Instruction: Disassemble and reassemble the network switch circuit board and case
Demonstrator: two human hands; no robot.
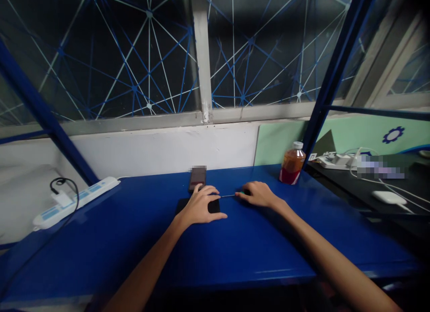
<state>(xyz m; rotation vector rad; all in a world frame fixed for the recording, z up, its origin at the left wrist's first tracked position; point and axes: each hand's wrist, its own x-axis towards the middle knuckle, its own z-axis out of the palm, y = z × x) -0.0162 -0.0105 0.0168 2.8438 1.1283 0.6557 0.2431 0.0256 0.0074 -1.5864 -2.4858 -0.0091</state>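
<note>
At the centre of the frame, the right hand [258, 194] curls its fingers around a thin-shafted tool [228, 196], whose handle is mostly hidden, with a bit of teal showing by the fingertips; the tool's metal shaft points left, low over the blue table [255, 254], its tip ending at the fingertips of the left hand [201, 205]; that hand is spread, palm down and thumb held apart, gripping nothing that shows, though whether a fingertip touches the shaft I cannot tell; beneath it, just left of centre, lies a flat black object [182, 205], partly covered by the hand; a phone [197, 177] lies just above, its lower edge overlapped by a finger; toward the right of the frame stands an upright bottle [291, 166] with a white cap and amber contents; at the left lies a white power strip [88, 196], slanted, with a black cable [78, 193] hanging from its plug [63, 199].
</note>
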